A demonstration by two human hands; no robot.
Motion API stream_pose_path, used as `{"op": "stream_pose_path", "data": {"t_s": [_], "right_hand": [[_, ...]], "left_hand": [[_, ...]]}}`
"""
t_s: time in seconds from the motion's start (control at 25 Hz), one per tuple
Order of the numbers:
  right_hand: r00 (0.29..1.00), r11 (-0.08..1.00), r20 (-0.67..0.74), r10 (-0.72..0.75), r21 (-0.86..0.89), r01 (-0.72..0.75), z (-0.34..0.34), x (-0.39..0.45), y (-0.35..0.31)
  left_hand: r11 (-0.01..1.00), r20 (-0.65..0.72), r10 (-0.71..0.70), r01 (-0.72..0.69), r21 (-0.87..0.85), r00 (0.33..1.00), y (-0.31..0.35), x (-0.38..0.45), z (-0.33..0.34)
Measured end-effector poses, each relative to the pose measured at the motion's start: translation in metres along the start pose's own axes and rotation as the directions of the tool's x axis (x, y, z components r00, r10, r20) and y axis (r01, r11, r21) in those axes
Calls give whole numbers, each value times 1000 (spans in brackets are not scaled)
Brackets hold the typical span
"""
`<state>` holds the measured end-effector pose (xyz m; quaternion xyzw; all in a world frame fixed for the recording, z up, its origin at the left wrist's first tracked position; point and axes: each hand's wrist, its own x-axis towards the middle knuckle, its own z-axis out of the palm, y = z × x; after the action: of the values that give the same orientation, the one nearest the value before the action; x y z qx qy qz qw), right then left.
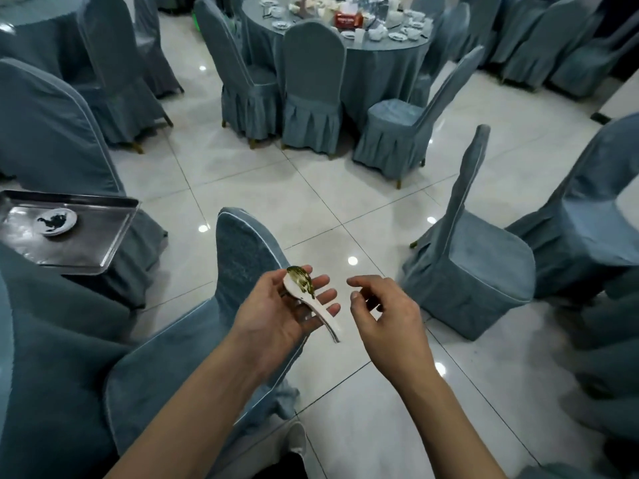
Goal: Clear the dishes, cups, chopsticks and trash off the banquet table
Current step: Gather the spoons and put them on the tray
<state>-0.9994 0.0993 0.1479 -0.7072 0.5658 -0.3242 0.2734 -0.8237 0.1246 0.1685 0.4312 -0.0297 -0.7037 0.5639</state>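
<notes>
Head view looks down on my two hands over the tiled floor, above a covered chair (242, 257). My left hand (283, 305) lies palm up with the fingers nearly straight, and a white soup spoon (307, 295) smeared with green-brown residue rests across it, its handle poking out past the palm toward me. My right hand (380, 309), just right of the spoon, has loosely curled fingers; something dark may sit under them, but I cannot tell. Left of the spoon, a metal tray (103, 233) rests on another chair and carries one dirty saucer (56, 221). Far beyond the spoon, a round worktop (380, 57) is crowded with plates, cups and a red tissue box (348, 19). I judge the clearing barely begun.
</notes>
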Motion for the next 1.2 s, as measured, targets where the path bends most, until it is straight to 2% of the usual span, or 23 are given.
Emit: {"op": "stream_pose_path", "data": {"t_s": [0.32,0.48,0.6,0.84,1.2], "right_hand": [[999,998,-8,32,50,-31,-18,68,33],[999,999,50,21,49,-23,-25,118,57],[992,997,117,-39,67,31,-31,162,75],[964,987,223,-147,100,128,-49,253,111],[905,969,368,-212,199,145,-38,333,131]], "left_hand": [[1000,-17,6,-5,22,1000,8,66,48],[999,-41,48,-48,2,998,11,103,71],[994,-78,98,-101,-45,992,17,135,93],[967,-196,181,-210,-142,964,14,195,141],[896,-389,264,-374,-239,883,21,237,159]]}}
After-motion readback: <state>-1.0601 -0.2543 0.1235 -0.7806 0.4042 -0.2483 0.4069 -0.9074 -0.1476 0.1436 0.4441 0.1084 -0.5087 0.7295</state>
